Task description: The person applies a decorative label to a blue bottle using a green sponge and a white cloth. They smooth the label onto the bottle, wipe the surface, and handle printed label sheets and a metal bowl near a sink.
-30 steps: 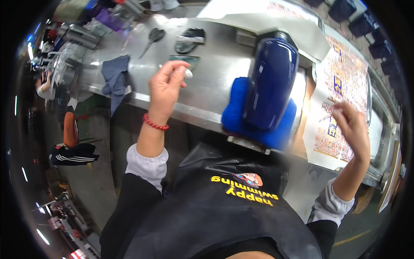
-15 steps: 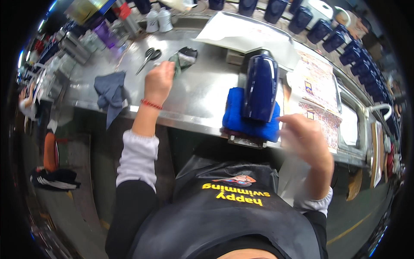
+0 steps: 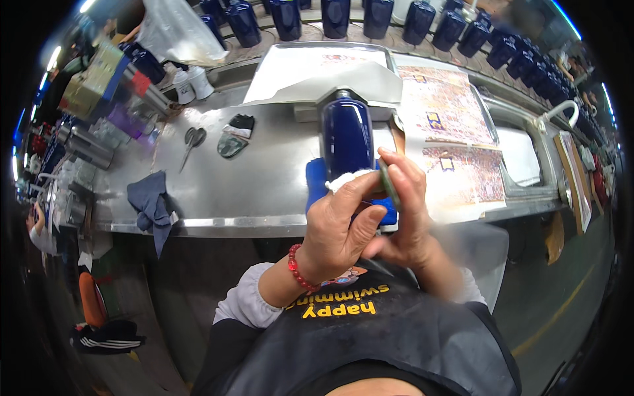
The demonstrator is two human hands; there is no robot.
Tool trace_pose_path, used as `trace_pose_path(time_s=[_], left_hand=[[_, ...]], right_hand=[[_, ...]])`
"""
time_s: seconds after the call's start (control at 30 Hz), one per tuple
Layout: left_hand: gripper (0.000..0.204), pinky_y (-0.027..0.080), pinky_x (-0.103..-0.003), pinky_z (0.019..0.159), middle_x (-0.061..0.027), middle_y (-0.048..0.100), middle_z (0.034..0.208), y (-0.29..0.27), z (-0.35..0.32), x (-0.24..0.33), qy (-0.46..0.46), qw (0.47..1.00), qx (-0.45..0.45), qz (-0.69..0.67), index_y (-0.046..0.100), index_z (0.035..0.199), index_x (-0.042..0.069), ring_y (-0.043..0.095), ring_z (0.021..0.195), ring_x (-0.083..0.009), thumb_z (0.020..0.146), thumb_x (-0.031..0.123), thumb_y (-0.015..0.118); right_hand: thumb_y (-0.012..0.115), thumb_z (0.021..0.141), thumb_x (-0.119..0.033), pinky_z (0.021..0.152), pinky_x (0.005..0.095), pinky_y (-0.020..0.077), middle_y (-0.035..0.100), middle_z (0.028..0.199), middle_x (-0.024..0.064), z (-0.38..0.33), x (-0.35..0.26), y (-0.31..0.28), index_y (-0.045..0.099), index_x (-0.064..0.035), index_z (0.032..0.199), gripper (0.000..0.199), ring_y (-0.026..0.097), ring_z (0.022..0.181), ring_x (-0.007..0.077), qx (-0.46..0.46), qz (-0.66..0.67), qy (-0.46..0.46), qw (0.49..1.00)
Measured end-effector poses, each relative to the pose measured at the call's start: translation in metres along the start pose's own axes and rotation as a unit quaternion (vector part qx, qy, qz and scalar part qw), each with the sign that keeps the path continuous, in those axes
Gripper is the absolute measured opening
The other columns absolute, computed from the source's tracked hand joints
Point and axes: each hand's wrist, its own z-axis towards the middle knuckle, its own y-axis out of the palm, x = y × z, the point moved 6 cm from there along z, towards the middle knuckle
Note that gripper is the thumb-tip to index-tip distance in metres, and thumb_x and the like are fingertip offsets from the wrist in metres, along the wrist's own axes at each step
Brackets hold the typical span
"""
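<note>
A glossy dark blue bottle (image 3: 346, 135) lies on a bright blue cloth (image 3: 316, 186), its neck pointing away from me. My two hands are close together over its near end. My left hand (image 3: 338, 231) is closed, with a folded white cloth (image 3: 349, 178) at its fingertips against the bottle. A thin dark green piece (image 3: 388, 186) stands on edge between the hands, pinched in the fingers of my right hand (image 3: 411, 208). Whether the left fingers also touch the green piece is hidden.
Scissors (image 3: 191, 144), a black-and-green patterned cloth piece (image 3: 235, 135) and a grey-blue rag (image 3: 150, 203) lie on the metal table (image 3: 218, 198). Printed sheets (image 3: 456, 119) lie to the right; a paper-covered tray (image 3: 297, 66) stands behind. Blue bottles (image 3: 335, 16) line the far conveyor.
My left hand has come from the patterned cloth pieces to the bottle and met the right hand. White cloth and a green piece now show between them. The view has shifted.
</note>
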Motion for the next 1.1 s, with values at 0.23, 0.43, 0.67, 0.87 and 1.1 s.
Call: trace_pose_path(time_s=[0.23, 0.43, 0.67, 0.87, 1.1], left_hand=[[0.035, 0.053, -0.043, 0.093, -0.0219, 0.07, 0.12, 0.018, -0.014, -0.036, 0.056, 0.984, -0.094, 0.142, 0.066, 0.125, -0.003, 0.069, 0.106, -0.0371, 0.097, 0.017, 0.068], [0.039, 0.037, -0.046, 0.112, -0.0268, 0.055, 0.139, -0.014, -0.034, -0.092, -0.018, 0.96, 0.038, 0.277, 0.061, 0.129, -0.006, 0.051, 0.132, -0.0397, 0.1, 0.02, 0.06], [0.055, 0.028, -0.045, 0.12, -0.0272, 0.04, 0.153, -0.018, -0.054, -0.105, -0.076, 0.955, 0.006, 0.288, 0.046, 0.141, -0.01, 0.039, 0.144, -0.0366, 0.107, 0.032, 0.047], [0.057, 0.028, -0.045, 0.121, -0.0268, 0.036, 0.156, -0.02, -0.07, -0.111, -0.079, 0.963, 0.025, 0.256, 0.044, 0.141, -0.005, 0.039, 0.144, -0.0348, 0.107, 0.041, 0.047], [0.058, 0.029, -0.046, 0.121, -0.0263, 0.038, 0.154, -0.027, -0.079, -0.115, -0.083, 0.962, 0.02, 0.26, 0.042, 0.143, -0.004, 0.04, 0.144, -0.0337, 0.107, 0.041, 0.047]], right_hand=[[0.063, 0.097, -0.003, 0.087, 0.0374, 0.0583, 0.069, 0.116, 0.0245, -0.033, 0.057, -0.072, 0.052, 0.0072, 0.13, 0.037, 0.07, 0.1, 0.0269, 0.011, 0.076, 0.196, 0.978], [0.041, 0.093, 0.009, 0.103, 0.0444, 0.0562, 0.04, 0.155, 0.0259, -0.02, 0.194, -0.187, 0.049, 0.0067, 0.139, 0.047, 0.05, 0.138, 0.0346, 0.045, 0.044, 0.231, 0.971], [0.07, 0.092, -0.01, 0.108, 0.042, 0.0451, 0.055, 0.14, 0.0139, 0.02, 0.463, -0.116, 0.061, -0.0057, 0.132, 0.042, 0.052, 0.131, 0.0345, -0.279, -0.393, 0.146, 0.864], [0.074, 0.084, -0.024, 0.09, 0.0486, 0.0524, 0.065, 0.107, 0.0257, 0.03, 0.542, -0.099, 0.066, 0.0009, 0.103, 0.032, 0.063, 0.105, 0.0426, -0.39, -0.429, 0.186, 0.793], [0.076, 0.083, -0.021, 0.086, 0.048, 0.0486, 0.061, 0.101, 0.0162, 0.039, 0.532, -0.09, 0.065, -0.0044, 0.083, 0.019, 0.059, 0.099, 0.0395, -0.321, -0.331, 0.172, 0.87]])
